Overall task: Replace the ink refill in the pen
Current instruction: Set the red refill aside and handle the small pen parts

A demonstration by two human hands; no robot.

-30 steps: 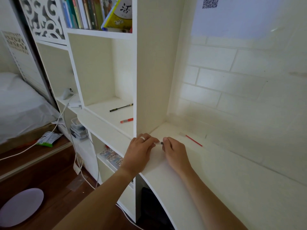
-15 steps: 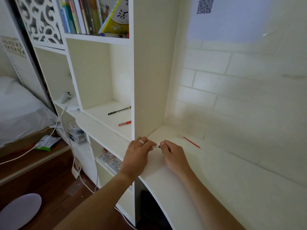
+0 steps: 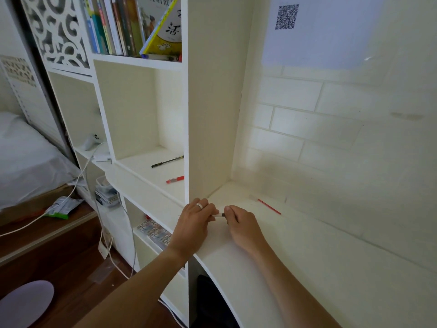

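Note:
Both hands meet over the near left corner of the white desk [image 3: 307, 268]. My left hand [image 3: 194, 221], a ring on one finger, and my right hand [image 3: 241, 223] each pinch one end of a small pen [image 3: 220, 215]. Only a short clear-and-dark piece of it shows between the fingertips; the rest is hidden in the hands. A thin red ink refill [image 3: 269, 206] lies loose on the desk close to the wall, to the right of my hands.
A shelf unit's upright panel [image 3: 208, 114] stands right behind my hands. In its cubby lie a black pen [image 3: 166, 161] and a red pen [image 3: 175, 179]. Books fill the shelf above. Cables, a bed and wooden floor lie to the left.
The hands stay together on the pen, with only small finger shifts. The camera has tilted slightly, so the scene sits a little differently in the frame.

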